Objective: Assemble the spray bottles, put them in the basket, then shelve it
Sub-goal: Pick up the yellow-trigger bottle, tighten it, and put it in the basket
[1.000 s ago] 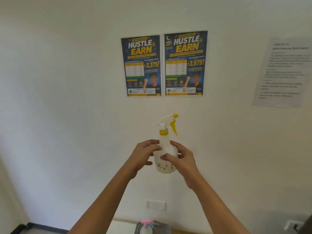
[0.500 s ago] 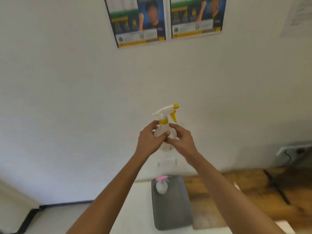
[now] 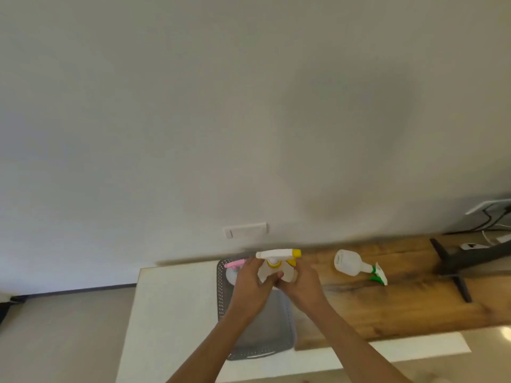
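Note:
Both hands hold a white spray bottle with a yellow trigger head (image 3: pixel 278 258) upright above the far end of the grey perforated basket (image 3: pixel 221 294). My left hand (image 3: pixel 250 283) wraps its left side and my right hand (image 3: pixel 300 283) its right side, hiding most of the body. A pink-topped spray bottle (image 3: pixel 233 268) stands inside the basket at its far left corner. A white bottle with a green trigger head (image 3: pixel 356 266) lies on its side on the wooden board (image 3: pixel 401 297), to the right of my hands.
The basket rests on a white table (image 3: pixel 171 313) against the wall. The wooden board lies beside the basket on the right. A black stand (image 3: pixel 453 269) and cables (image 3: pixel 489 225) sit at the far right. A wall switch (image 3: pixel 245 230) is just above the table.
My view has tilted down from the posters to the table. Both hands have lowered the yellow-topped bottle to just above the basket's far end.

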